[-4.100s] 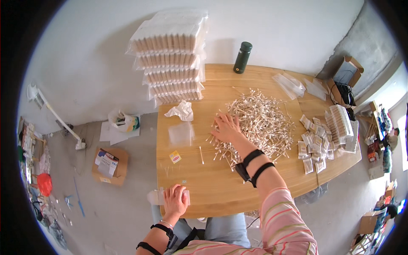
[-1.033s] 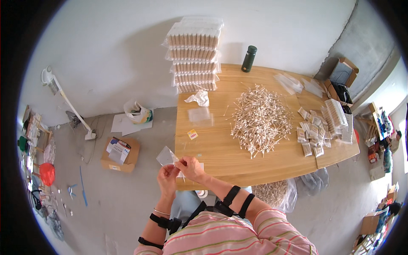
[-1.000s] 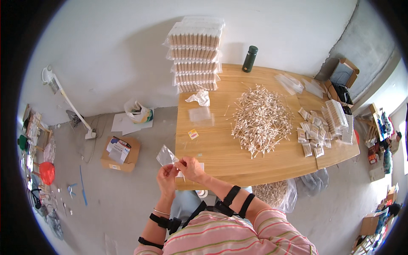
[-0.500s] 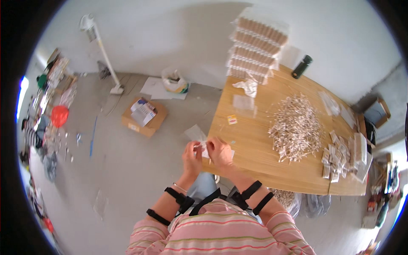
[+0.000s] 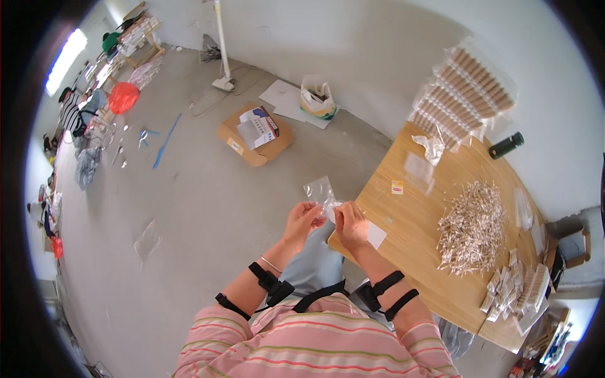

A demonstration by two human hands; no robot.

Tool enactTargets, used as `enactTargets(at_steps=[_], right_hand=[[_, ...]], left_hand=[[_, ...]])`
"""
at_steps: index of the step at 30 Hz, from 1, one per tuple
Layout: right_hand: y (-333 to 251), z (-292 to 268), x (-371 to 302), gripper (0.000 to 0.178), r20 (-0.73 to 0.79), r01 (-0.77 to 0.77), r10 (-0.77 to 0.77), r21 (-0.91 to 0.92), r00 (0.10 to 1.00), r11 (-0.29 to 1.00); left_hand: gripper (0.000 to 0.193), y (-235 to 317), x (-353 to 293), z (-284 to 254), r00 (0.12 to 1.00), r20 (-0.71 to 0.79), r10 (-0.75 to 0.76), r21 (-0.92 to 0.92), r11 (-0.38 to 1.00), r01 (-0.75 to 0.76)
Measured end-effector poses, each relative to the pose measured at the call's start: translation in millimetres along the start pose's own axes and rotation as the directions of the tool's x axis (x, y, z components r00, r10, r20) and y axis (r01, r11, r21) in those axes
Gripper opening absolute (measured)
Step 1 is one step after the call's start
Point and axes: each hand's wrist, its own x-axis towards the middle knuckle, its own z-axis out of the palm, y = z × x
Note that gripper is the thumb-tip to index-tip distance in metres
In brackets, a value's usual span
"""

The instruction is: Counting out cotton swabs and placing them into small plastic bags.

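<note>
In front of my body, just off the table's near left corner, both hands pinch a small clear plastic bag [image 5: 320,190]. My left hand [image 5: 302,222] is closed on its left side, with the film standing up between the hands. My right hand [image 5: 351,223] grips the opposite side with fingertips pressed together. Whether anything lies inside the bag is too small to tell. Beside my right wrist a white paper piece [image 5: 376,235] lies on the wooden table [image 5: 409,252]. Farther right sits a big loose heap of cotton swabs [image 5: 472,230].
A yellow card [image 5: 397,187] and clear film [image 5: 419,169] lie on the table. Behind them rise stacked packs of swabs [image 5: 463,94], by a dark bottle [image 5: 506,145]. Small filled packs [image 5: 504,286] lie at right. A cardboard box [image 5: 258,148] stands on the floor. People sit far left.
My view has turned left, so the table sits farther right and lower. Both hands have come away from over the table's corner, still holding the bag, which now shows more fully.
</note>
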Motion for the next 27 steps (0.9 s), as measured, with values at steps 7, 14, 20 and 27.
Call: enactTargets(at_steps=[7,14,20,27], right_hand=[[28,16,25,0.007,0.3,-0.056,0.056,-0.011,0.952,0.998],[51,25,46,0.007,0.509,-0.289,0.272,-0.048,0.817,0.956],[52,19,40,0.007,0.522,-0.373,0.337,-0.039,0.784,0.927],[84,0,30,0.008,0.567,-0.206,0.166,0.006,0.807,0.979]], left_hand=[[0.015,-26,27,-12,0.977,-0.199,0.08,0.12,0.991,-0.057],[0.016,-45,48,5,0.919,-0.344,0.195,0.292,0.952,-0.093],[0.019,-63,49,11,0.912,-0.395,0.11,0.203,0.979,-0.03],[0.025,-70,29,26,0.959,-0.268,0.088,0.228,0.973,-0.025]])
